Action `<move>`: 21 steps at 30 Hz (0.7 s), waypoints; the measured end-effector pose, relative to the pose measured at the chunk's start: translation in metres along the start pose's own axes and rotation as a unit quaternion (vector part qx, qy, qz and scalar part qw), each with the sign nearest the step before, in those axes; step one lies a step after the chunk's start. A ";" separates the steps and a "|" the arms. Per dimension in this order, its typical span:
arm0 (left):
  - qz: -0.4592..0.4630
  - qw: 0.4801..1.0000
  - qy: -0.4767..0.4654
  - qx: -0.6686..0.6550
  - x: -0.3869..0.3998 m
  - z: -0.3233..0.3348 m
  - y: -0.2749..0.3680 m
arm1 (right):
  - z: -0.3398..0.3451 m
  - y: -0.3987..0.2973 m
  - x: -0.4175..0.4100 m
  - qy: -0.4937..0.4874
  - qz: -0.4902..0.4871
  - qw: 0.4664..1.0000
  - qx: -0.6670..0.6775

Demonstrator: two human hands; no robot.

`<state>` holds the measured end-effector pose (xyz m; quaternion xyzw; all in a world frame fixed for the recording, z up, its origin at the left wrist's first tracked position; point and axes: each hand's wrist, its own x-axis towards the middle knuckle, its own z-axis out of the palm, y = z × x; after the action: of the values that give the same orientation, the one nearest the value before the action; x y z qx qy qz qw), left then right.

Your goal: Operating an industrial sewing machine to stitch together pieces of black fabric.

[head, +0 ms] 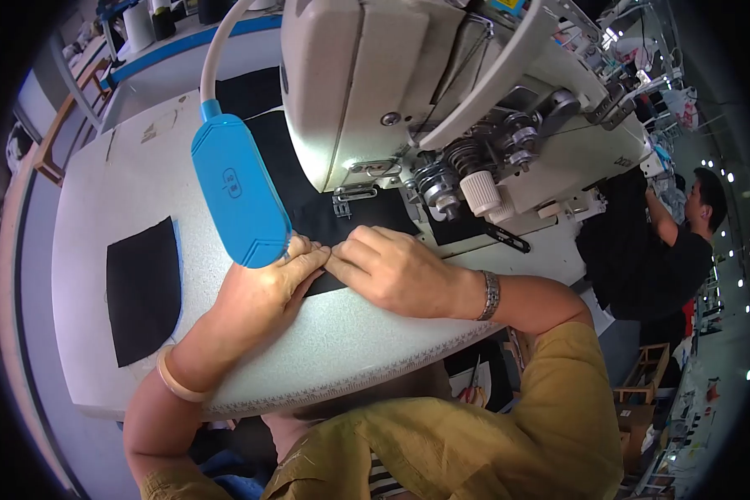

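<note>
Black fabric (pixel 315 215) lies on the sewing table and runs under the presser foot (pixel 342 205) of an industrial sewing machine (pixel 350 94). Both my hands meet at the fabric's near part, in front of the foot. My left hand (pixel 269 278) pinches it between thumb and fingers; a blue lamp head (pixel 240 190) hides part of that hand. The fingertips of my right hand (pixel 394 272) touch those of the left and close on the same fabric. Another cut black fabric piece (pixel 144 292) rests flat on the left of the table.
A printed ruler scale (pixel 350 380) follows the table's near edge. Thread cones (pixel 139 28) stand on a shelf at the upper left. Tension knobs (pixel 480 192) project from the machine. At the right, a co-worker (pixel 687 244) sits beside dark cloth. Scissors (pixel 474 394) lie below the table edge.
</note>
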<state>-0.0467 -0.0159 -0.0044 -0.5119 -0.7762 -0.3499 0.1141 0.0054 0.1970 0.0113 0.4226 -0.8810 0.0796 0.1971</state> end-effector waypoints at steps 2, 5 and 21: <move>0.009 0.999 0.027 0.026 0.001 0.003 -0.001 | 0.000 0.010 -0.009 0.028 0.026 0.999 0.031; 0.008 0.998 0.009 0.055 0.002 0.003 0.001 | -0.007 0.021 -0.025 0.056 0.072 0.992 0.086; 0.009 0.999 0.011 0.028 0.008 0.003 -0.004 | -0.003 0.055 -0.046 0.077 0.081 0.989 0.100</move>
<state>-0.0526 -0.0090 -0.0044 -0.5118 -0.7796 -0.3325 0.1404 -0.0100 0.2652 -0.0032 0.3603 -0.8822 0.2150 0.2139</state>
